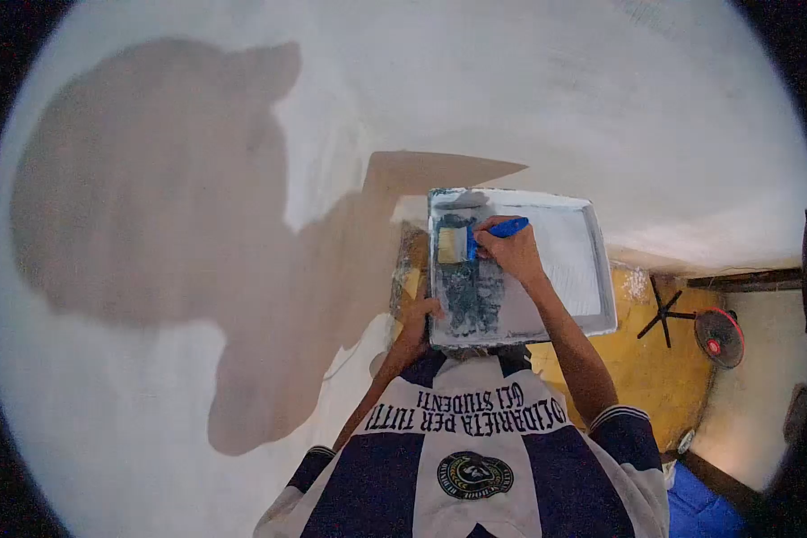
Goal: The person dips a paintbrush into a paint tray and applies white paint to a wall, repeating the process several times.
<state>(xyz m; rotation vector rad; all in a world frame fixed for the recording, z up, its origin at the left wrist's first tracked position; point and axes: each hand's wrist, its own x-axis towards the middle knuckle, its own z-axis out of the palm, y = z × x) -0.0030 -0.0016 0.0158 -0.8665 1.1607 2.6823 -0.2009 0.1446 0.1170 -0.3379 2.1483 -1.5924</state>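
Observation:
A paint tray (pixel 601 269) is held up in front of my chest, with white paint over its right part and a dark, worn patch at the left. My left hand (pixel 416 316) is closed on the tray's left edge, thumb over the rim and the other fingers mostly hidden. In my right hand (pixel 514 251) is a paintbrush (pixel 508 227) with a blue handle. Its pale bristles point left and overlap the dark patch of the tray. A yellowish, stained surface (pixel 412 269) shows just behind the tray's left side.
A pale wall (pixel 601 81) spreads across the top and left, carrying a large shadow of head and arm. Low at the right are a yellow floor (pixel 632 372), a fan with a red rim (pixel 719 338), a black star-shaped base (pixel 665 312) and a blue object (pixel 704 502).

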